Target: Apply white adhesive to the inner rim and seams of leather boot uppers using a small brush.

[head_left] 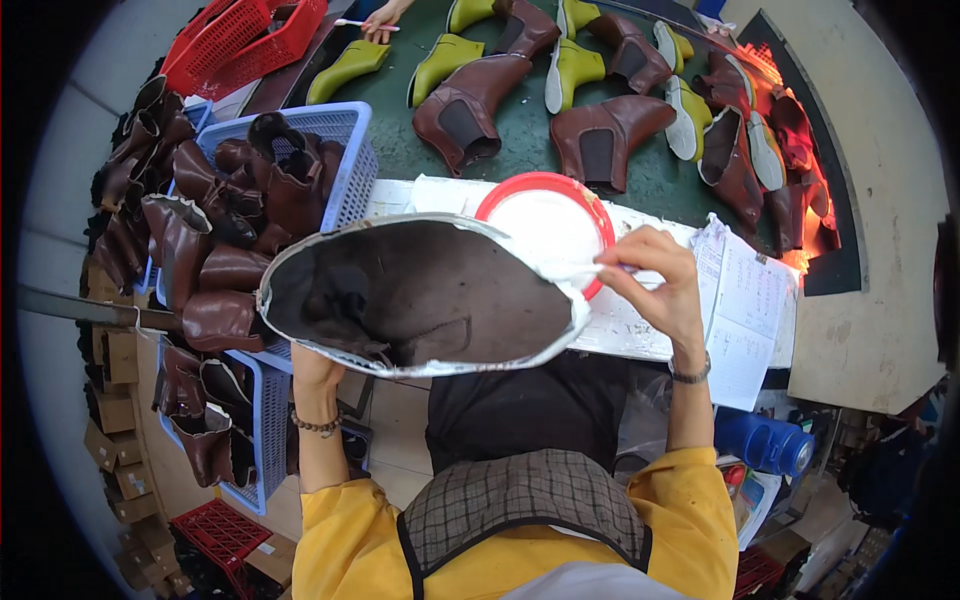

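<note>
My left hand (316, 368) grips a brown boot upper (440, 280) from below, its fingers mostly hidden behind it. The upper's hollow dark lining faces me, and a pale, whitish border runs round its rim. A small brush (572, 270) with a whitish end is pinched in the fingers of my right hand (655, 280). That end touches the upper's rim at its right tip. Just behind the upper stands a round tub with a red rim (597, 215), holding white liquid; the upper covers part of it.
Blue baskets (345, 125) of brown uppers crowd the left side. On the green bench (525, 125) ahead lie brown boots (610, 135) and yellow-green boot forms (445, 65). Another person's hand (383, 20) holds a brush at the far edge. Written sheets (745, 310) lie right; an orange glowing heater (825, 225) is beyond.
</note>
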